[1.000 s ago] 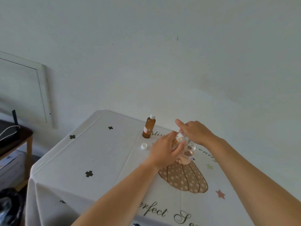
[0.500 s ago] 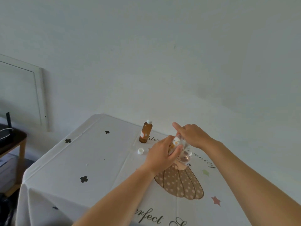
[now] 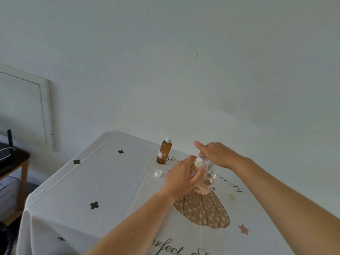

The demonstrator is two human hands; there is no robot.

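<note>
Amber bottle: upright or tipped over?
Upright: the amber bottle stands on its base on the tablecloth, with its white top uppermost.

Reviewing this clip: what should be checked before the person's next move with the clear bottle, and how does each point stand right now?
1. Left hand grips the clear bottle: ok, its fingers curl round it.
2. Right hand is on the bottle's upper end: ok, it covers it. Whether it grips anything there: cannot tell.
3. Clear bottle is closed: cannot tell, its top is hidden under the right hand.
4. Clear bottle is upright: not ok, it is tilted above the tablecloth.
5. Brown bottle stands upright, apart from both hands: ok.
6. White cap lies loose on the tablecloth, beside the left hand: ok.
</note>
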